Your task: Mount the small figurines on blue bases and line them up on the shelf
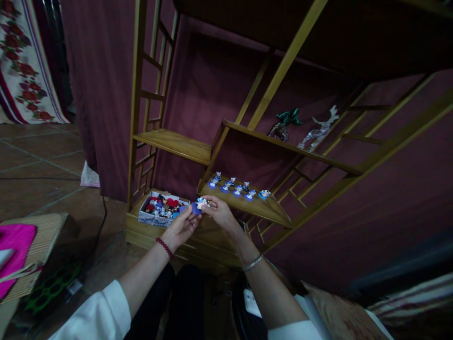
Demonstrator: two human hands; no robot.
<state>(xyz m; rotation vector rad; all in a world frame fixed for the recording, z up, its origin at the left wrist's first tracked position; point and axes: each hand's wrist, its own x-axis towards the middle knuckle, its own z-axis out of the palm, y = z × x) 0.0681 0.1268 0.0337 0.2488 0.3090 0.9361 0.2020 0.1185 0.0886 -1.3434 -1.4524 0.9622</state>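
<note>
Between my two hands is a small white figurine (pixel 202 203) with a purple round base. My left hand (pixel 184 226) pinches the base from the left, while the fingers of my right hand (pixel 220 213) close on the figurine's upper part. Just behind my left hand stands an open box (pixel 155 220) full of mixed figurines in red, black, blue and white. Beyond my right hand, on a wooden shelf (pixel 272 212), several similar figurines (pixel 238 191) stand upright in rows, most on purple bases. One with a light blue base (pixel 264 194) stands at the right end.
A wooden display rack (pixel 177 145) surrounds the work area. Its higher shelf holds a green-topped ornament (pixel 285 123) and a clear deer figure (pixel 320 130). A mat-topped table (pixel 44 241) with pink cloth is at left; a dark curtain (pixel 92 94) hangs behind.
</note>
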